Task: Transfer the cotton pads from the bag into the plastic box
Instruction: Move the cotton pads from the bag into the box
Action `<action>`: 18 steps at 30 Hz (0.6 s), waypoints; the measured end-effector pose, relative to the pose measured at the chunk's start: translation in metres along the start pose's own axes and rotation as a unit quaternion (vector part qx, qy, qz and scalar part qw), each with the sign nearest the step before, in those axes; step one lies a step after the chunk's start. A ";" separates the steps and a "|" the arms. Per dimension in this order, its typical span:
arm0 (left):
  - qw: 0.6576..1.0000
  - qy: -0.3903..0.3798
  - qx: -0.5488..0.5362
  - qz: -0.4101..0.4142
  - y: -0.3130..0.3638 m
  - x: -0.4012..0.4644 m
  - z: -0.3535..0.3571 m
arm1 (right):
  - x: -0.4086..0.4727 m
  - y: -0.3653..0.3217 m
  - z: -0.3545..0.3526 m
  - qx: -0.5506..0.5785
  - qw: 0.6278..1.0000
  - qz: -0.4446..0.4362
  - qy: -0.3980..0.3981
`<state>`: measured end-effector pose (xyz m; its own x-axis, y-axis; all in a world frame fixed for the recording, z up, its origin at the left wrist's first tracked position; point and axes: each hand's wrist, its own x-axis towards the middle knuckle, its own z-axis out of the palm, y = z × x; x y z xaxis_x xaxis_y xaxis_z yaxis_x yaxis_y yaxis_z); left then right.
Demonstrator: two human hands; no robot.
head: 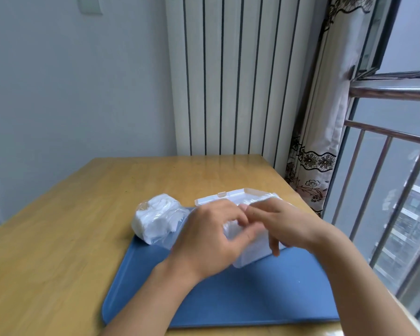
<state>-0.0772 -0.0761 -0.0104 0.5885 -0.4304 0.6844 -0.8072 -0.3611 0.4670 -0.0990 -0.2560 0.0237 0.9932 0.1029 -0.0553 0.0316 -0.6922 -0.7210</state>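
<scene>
A clear plastic bag stuffed with white cotton pads lies at the far left corner of a blue mat. To its right sits the translucent plastic box, its lid swung open toward the back. My left hand and my right hand meet over the box, fingertips touching. Between them is a blurred white stack that looks like cotton pads; both hands seem to hold it. Most of the box's inside is hidden by my hands.
The mat lies on a wooden table set in a corner. A white radiator stands behind it, a patterned curtain and a window with metal bars to the right.
</scene>
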 end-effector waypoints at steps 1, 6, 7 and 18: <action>0.993 0.111 -0.047 0.006 0.005 0.004 -0.009 | -0.003 -0.006 -0.002 0.052 0.997 -0.046 0.042; 0.898 0.363 0.032 -0.247 -0.053 0.019 -0.076 | -0.010 -0.035 0.038 0.116 0.981 -0.156 -0.027; 0.886 0.304 0.089 -0.338 -0.074 0.015 -0.085 | -0.009 -0.037 0.054 0.055 0.984 -0.166 -0.041; 0.910 0.041 0.007 -0.413 -0.115 -0.002 -0.068 | 0.020 -0.039 0.123 -0.104 0.975 -0.174 0.091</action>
<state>0.0112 0.0226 -0.0277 0.9882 0.0548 0.1432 -0.0908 -0.5434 0.8346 -0.0944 -0.1398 -0.0342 0.9216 0.2416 0.3039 0.3727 -0.7696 -0.5185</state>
